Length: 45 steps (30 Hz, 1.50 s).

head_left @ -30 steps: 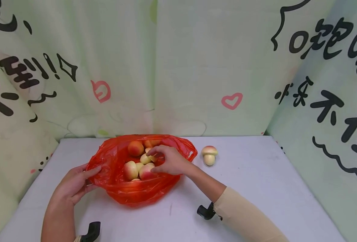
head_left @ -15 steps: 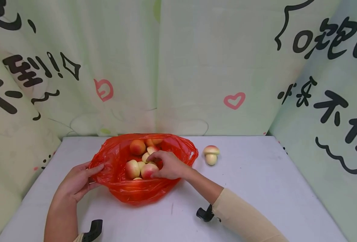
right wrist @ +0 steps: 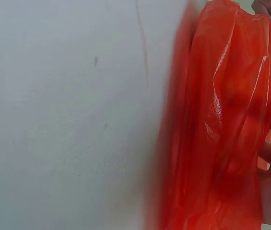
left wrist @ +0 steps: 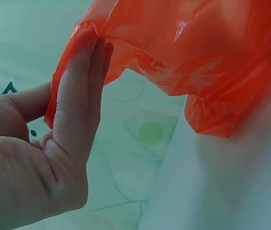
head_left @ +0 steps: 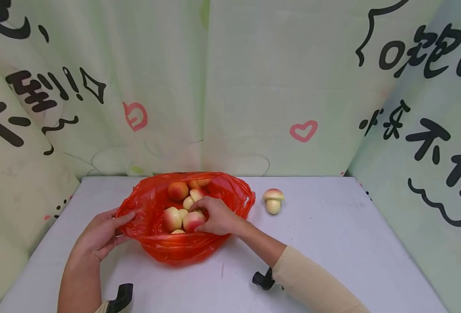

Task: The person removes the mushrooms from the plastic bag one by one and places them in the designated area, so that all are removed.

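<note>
I'm reading the red plastic bag as my landmark: it is sitting on the white table, its wide mouth gaping. Left hand is pinching the bag's left edge, thumb lying on the near face of the plastic, and on the left wrist cam I'm seeing the long fingers running straight and close together along the other side. Right hand is reaching into the bag from its right, fingers bending over the contents, thumb resting against a pink-capped mushroom; I'm not able to tell if it's pinching that piece, and the right wrist cam is mostly showing bag film. Left of that piece, also in the bag, a pale mushroom is lying; an orange-red round piece is sitting farther back inside. A lone mushroom is standing or lying outside, just right of the bag, can't tell which. A beige sleeve is covering the right forearm, right of and nearer than the bag. Printed curtain is hanging behind the bag.
</note>
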Tool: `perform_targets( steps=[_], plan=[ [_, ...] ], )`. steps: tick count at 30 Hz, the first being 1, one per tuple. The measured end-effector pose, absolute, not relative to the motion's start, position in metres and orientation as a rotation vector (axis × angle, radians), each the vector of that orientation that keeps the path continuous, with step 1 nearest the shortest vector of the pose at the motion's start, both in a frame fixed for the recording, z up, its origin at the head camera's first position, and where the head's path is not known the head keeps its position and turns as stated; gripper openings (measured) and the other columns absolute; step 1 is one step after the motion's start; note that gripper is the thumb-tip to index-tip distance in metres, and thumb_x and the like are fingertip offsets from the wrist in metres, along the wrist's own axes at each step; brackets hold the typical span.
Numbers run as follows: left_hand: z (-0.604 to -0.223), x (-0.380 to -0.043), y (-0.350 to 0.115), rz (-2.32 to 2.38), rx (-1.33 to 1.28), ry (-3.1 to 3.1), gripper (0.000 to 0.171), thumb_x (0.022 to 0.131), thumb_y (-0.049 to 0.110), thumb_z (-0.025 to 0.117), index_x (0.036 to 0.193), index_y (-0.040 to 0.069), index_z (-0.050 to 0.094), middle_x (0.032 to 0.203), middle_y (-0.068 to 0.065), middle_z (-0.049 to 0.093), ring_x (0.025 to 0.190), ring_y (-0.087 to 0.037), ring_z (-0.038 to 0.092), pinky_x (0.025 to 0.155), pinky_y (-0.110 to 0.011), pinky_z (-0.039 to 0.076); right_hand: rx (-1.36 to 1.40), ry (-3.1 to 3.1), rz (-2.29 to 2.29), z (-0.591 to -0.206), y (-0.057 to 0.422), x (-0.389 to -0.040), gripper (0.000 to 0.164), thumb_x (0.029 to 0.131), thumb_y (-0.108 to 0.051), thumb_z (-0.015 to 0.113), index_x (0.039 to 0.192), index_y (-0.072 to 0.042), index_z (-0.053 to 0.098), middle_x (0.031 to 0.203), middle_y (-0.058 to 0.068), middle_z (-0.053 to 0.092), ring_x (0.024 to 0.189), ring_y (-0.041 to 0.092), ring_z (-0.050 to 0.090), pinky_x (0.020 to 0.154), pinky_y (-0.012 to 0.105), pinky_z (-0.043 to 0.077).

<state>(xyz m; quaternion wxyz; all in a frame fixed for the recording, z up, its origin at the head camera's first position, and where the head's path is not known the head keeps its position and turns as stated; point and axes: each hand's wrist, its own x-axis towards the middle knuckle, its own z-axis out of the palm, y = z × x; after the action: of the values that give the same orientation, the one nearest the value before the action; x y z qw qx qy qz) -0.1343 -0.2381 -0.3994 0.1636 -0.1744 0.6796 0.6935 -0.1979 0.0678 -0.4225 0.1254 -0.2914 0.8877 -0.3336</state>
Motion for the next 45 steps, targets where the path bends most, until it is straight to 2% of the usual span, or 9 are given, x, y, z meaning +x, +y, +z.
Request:
perform_targets(
  steps=[15,30,39,45],
  plan=[
    [-0.398,-0.133,-0.238,1.971,-0.483,1.943,0.077,0.102,0.035,0.067,0.163,0.007,0.03,0.112,0.008,0.067,0.097,-0.012,0.07,0.086,-0.03,0.063,-0.803,2.579,-1.013,-0.428,0.066,-0.195,0.046,0.086,-0.016,0.085,0.129,-0.014,0.068,0.133,0.003,0.063,0.129,0.021,0.054,0.104,0.036,0.054],
    [-0.397,-0.134,-0.238,1.985,-0.488,1.94,0.078,0.102,0.035,0.067,0.164,0.007,0.029,0.111,0.01,0.067,0.096,-0.011,0.07,0.086,-0.03,0.063,-0.817,2.627,-0.986,-0.426,0.071,-0.194,0.043,0.085,-0.017,0.085,0.126,-0.014,0.072,0.131,0.002,0.065,0.127,0.021,0.055,0.112,0.045,0.047],
    [-0.399,-0.133,-0.24,2.005,-0.478,1.923,0.076,0.103,0.033,0.067,0.164,0.007,0.029,0.108,0.012,0.068,0.096,-0.011,0.071,0.086,-0.03,0.063,-0.779,2.635,-0.959,-0.417,0.076,-0.197,0.044,0.085,-0.017,0.086,0.127,-0.018,0.072,0.13,-0.001,0.065,0.127,0.02,0.054,0.102,0.038,0.056],
    [-0.4,-0.134,-0.241,2.009,-0.491,1.923,0.078,0.102,0.034,0.068,0.164,0.008,0.029,0.109,0.011,0.068,0.096,-0.011,0.07,0.086,-0.031,0.063,-0.787,2.649,-0.971,-0.41,0.082,-0.198,0.044,0.085,-0.015,0.085,0.127,-0.016,0.072,0.131,0.001,0.066,0.128,0.022,0.055,0.103,0.04,0.055]
  ],
)
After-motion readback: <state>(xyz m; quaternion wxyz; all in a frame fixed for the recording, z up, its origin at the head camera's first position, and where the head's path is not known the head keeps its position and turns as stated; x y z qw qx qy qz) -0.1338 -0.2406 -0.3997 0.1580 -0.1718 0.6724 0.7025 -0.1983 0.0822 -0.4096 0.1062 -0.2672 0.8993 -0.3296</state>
